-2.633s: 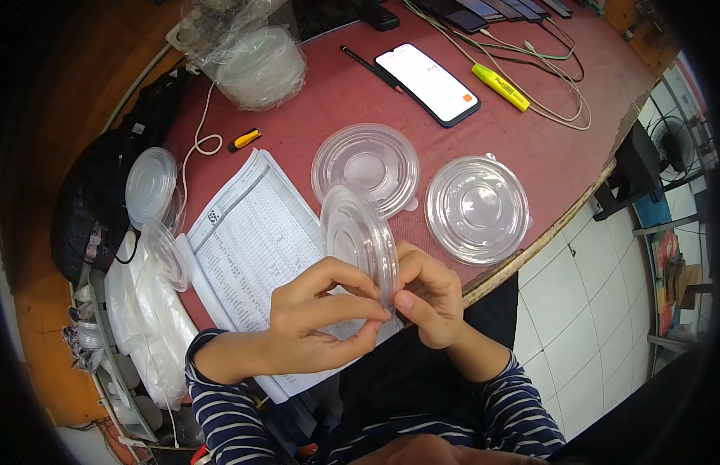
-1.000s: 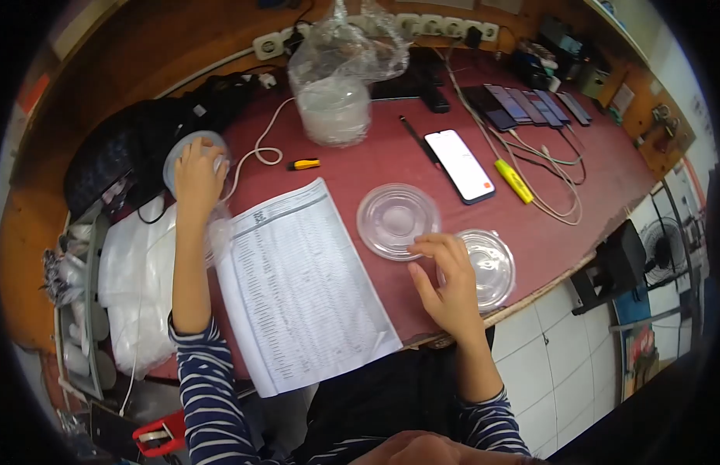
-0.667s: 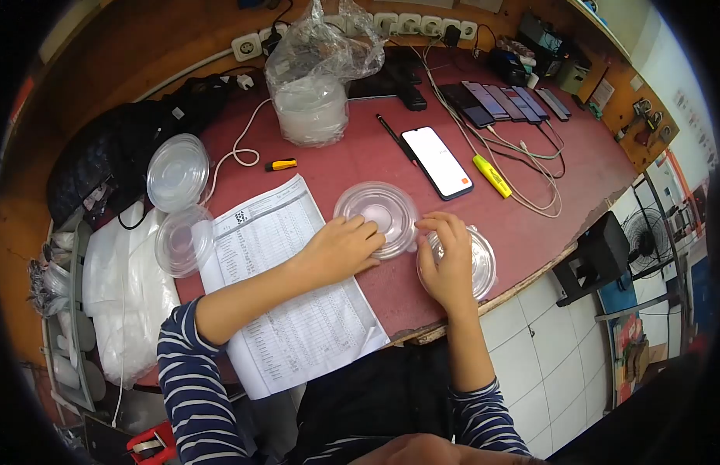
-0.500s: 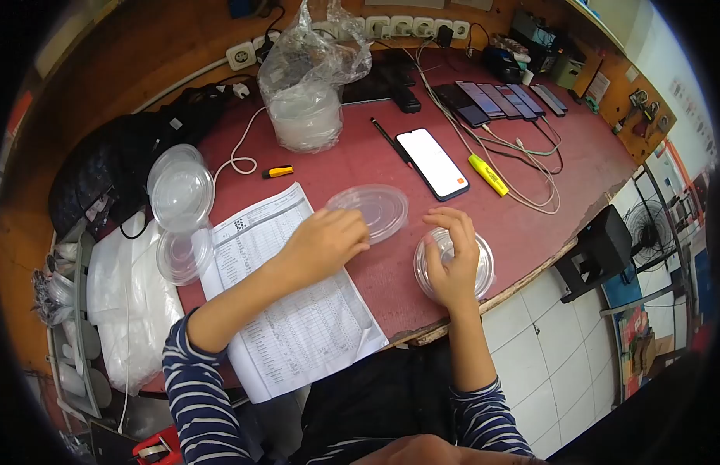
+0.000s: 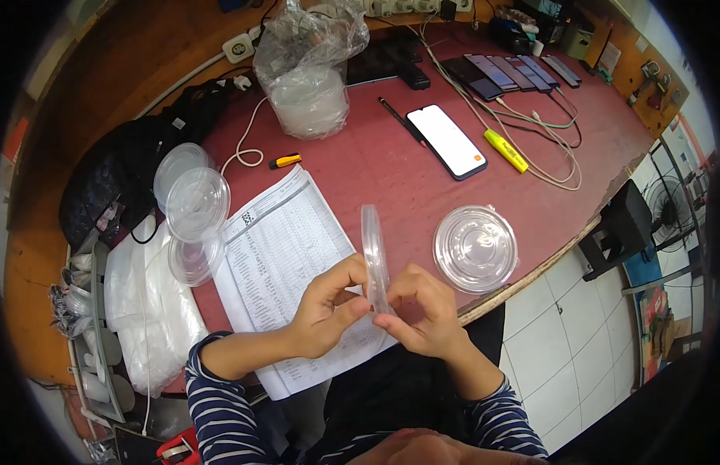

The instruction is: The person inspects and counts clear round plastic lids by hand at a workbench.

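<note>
A clear plastic lid (image 5: 373, 246) stands on edge between my two hands, above the front of the table. My left hand (image 5: 329, 310) grips it from the left, thumb and fingers at its lower part. My right hand (image 5: 423, 311) pinches its lower edge from the other side. To the right, a round clear plastic lid or container (image 5: 476, 248) lies flat near the table's edge. Under my left forearm is a printed sheet (image 5: 282, 248) with a table of small text. More clear lids (image 5: 197, 205) lie overlapping left of the sheet.
A plastic bag (image 5: 307, 97) of round containers stands at the back. A lit phone (image 5: 447, 142), a yellow highlighter (image 5: 506, 151) and white cables lie right of it. Several phones (image 5: 523, 74) sit farther back. A black bag (image 5: 127, 163) and plastic packs (image 5: 147, 294) line the left.
The lid left of centre has been lifted off the table and turned on edge. My right hand has left the round piece at right and now holds the lifted lid together with my left.
</note>
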### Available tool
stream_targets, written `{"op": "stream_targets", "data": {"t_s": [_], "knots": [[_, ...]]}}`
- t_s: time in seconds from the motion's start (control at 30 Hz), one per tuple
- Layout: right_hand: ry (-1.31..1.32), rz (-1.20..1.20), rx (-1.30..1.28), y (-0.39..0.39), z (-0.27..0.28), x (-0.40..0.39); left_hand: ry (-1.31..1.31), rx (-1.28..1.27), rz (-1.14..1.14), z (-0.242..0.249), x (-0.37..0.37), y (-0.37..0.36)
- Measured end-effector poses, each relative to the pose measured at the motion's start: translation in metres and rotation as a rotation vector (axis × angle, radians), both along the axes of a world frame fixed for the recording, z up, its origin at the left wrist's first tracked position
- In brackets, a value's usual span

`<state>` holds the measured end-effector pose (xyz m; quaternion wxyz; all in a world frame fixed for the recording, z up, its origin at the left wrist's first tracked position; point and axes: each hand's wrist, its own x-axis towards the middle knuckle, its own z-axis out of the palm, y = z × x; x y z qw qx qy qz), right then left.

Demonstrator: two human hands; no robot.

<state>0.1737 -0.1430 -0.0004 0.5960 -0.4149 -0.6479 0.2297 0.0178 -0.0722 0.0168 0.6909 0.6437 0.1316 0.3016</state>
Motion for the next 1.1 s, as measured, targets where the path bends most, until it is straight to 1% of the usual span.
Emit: {"op": "stream_targets", "data": {"t_s": [0.07, 0.17, 0.33, 0.4, 0.67, 1.1], "knots": [[-0.045, -0.030, 0.057, -0.002, -0.003, -0.002, -0.015, 0.039, -0.010, 0.000, -0.001, -0.001], [-0.024, -0.024, 0.103, -0.003, -0.007, -0.004, -0.022, 0.101, -0.019, 0.002, -0.002, -0.001], [0.032, 0.014, 0.092, -0.005, -0.009, -0.003, -0.024, 0.180, -0.006, 0.004, -0.002, 0.001], [0.049, 0.023, 0.092, -0.005, -0.010, -0.002, -0.027, 0.258, -0.008, 0.004, -0.001, 0.001], [0.098, 0.077, 0.094, -0.006, -0.011, 0.001, -0.032, 0.270, -0.024, 0.003, 0.000, 0.003], [0.127, 0.087, 0.075, -0.005, -0.014, 0.001, -0.039, 0.280, -0.037, 0.003, 0.000, 0.004]]}}
